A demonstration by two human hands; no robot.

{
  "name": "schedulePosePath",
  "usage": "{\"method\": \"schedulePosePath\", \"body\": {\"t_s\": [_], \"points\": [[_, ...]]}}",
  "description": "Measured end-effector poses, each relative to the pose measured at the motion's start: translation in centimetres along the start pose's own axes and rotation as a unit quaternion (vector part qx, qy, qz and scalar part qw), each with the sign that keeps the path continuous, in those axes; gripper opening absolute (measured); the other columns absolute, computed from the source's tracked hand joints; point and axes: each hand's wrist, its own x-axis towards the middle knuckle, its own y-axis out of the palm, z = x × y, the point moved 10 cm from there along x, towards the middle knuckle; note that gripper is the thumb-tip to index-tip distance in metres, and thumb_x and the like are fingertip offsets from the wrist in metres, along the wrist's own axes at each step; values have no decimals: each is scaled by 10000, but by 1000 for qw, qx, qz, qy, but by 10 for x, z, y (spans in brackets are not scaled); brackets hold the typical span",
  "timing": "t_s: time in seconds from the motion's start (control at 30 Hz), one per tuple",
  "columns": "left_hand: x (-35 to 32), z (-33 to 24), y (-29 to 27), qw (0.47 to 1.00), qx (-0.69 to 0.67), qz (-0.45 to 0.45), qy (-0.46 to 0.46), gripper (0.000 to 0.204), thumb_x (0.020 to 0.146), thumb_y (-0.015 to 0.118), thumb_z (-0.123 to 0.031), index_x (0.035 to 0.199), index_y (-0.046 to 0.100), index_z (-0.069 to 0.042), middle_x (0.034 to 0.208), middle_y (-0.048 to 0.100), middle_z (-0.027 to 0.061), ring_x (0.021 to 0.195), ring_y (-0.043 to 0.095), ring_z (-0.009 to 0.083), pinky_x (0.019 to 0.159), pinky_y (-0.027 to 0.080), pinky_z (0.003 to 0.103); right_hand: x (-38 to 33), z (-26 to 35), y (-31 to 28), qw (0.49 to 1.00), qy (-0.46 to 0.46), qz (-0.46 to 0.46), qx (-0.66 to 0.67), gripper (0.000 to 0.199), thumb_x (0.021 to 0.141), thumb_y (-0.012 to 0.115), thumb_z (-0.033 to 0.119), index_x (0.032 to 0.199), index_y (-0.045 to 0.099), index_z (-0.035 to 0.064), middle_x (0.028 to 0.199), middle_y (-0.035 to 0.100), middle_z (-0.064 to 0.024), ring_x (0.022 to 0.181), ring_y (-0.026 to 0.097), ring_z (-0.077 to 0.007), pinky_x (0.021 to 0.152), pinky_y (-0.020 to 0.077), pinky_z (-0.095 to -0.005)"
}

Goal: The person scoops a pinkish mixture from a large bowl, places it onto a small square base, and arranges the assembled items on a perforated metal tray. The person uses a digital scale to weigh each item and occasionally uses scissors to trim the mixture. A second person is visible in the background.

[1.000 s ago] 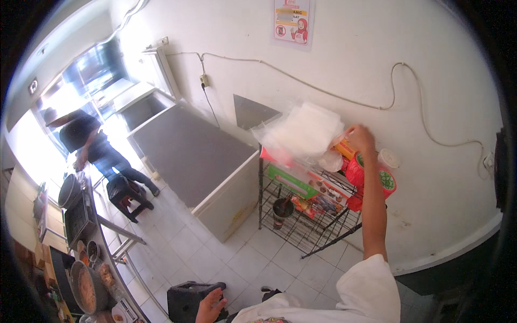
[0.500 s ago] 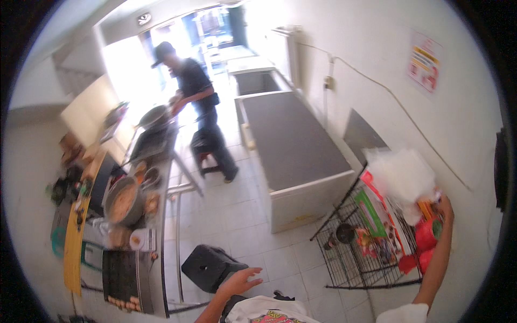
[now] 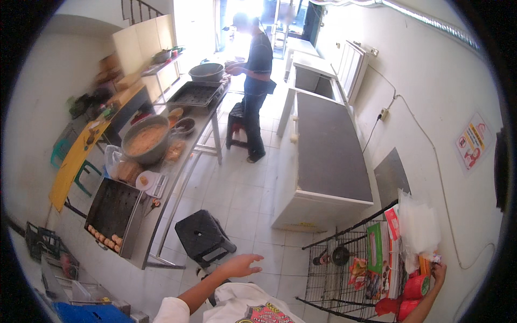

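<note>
My left hand (image 3: 242, 265) hangs open in the air with its fingers spread, holding nothing, just right of a black plastic stool (image 3: 203, 237). My right hand (image 3: 437, 272) reaches out to the top of a black wire rack (image 3: 334, 280) against the wall. Its fingers curl at a small colourful packet (image 3: 434, 259), and the grip itself is too small to make out. Beside that hand are red containers (image 3: 413, 288), a stack of clear plastic bags (image 3: 419, 229) and green and red flat packages (image 3: 375, 247).
A long white chest freezer (image 3: 328, 156) with a grey lid stands along the right wall. On the left, a metal table (image 3: 161, 215) carries a big pot of batter (image 3: 144, 141) and a tray of fried pieces (image 3: 110, 215). Another person (image 3: 254, 81) works at its far end.
The view has swung from the wall and rack toward the room. My right hand stays at the rack top. My left hand has lifted and spread its fingers near the stool.
</note>
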Motion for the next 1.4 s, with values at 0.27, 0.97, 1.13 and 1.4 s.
{"method": "schedulePosePath", "body": {"t_s": [0.27, 0.97, 1.13, 1.4], "points": [[-13, 0, -6, 999, 23, -7, 22, 582, 1016, 660, -440, 1460, 574, -74, 1362, 666, 209, 1267, 621, 382, 1081, 488, 464, -6, 47, 24, 996, -11, 84, 0, 318, 850, 726, 152, 1144, 780, 44, 1010, 776, -155, 914, 679, -221, 865, 561, -424], [-17, -13, 6, 999, 33, 11, 36, 612, 1036, 641, -466, 1479, 566, -50, 1429, 625, 223, 1264, 639, 371, 1082, 506, 469, -29, 115, -71, 967, -152, -25, 202, 126, 943, 700, 78, 980, 587, 119, 803, 508, 18, 775, 571, -106, 690, 517, -292], [-7, -18, 23, 996, 19, 45, 69, 619, 1041, 633, -461, 1492, 541, -47, 1420, 621, 236, 1264, 633, 381, 1089, 497, 477, -48, 133, -75, 926, -77, -66, 363, 117, 974, 690, 106, 1006, 580, 82, 899, 548, 6, 828, 559, -115, 681, 491, -290], [-18, -19, 17, 996, 63, 31, 62, 582, 1023, 638, -457, 1469, 561, -92, 1400, 638, 195, 1271, 619, 382, 1073, 499, 480, -37, 111, -46, 939, -10, 57, 338, 113, 994, 632, 86, 1094, 608, 135, 1058, 585, 35, 944, 596, -98, 803, 549, -284]]}}
